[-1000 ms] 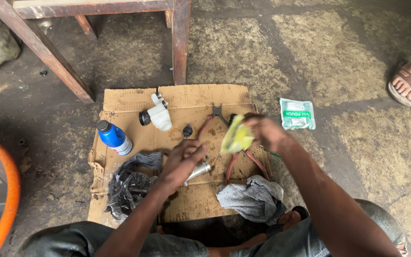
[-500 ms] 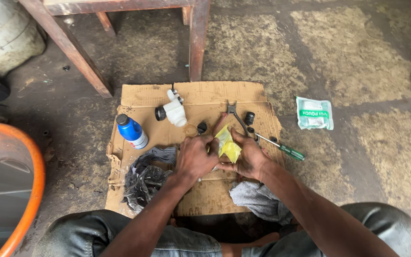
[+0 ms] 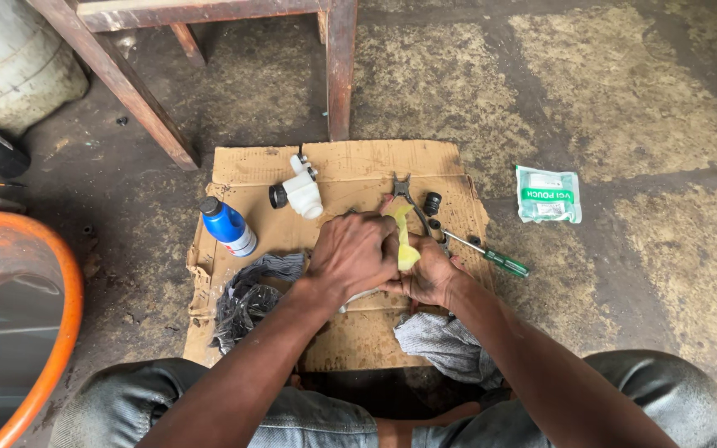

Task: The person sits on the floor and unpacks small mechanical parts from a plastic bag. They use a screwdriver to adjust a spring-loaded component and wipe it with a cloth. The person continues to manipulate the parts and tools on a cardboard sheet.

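Both hands meet over the middle of the cardboard sheet [image 3: 358,162] on the floor. The left hand [image 3: 357,253] is curled tight, its grip closed around a yellow cloth [image 3: 405,242]. The right hand [image 3: 431,278] clasps the same cloth from below. Pliers [image 3: 406,192] and a green-handled screwdriver [image 3: 491,257] lie just beside.

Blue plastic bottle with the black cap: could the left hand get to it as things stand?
Probably yes: the blue plastic bottle stands uncovered on the cardboard sheet, open cardboard between, though the left hand is busy gripping the yellow cloth.
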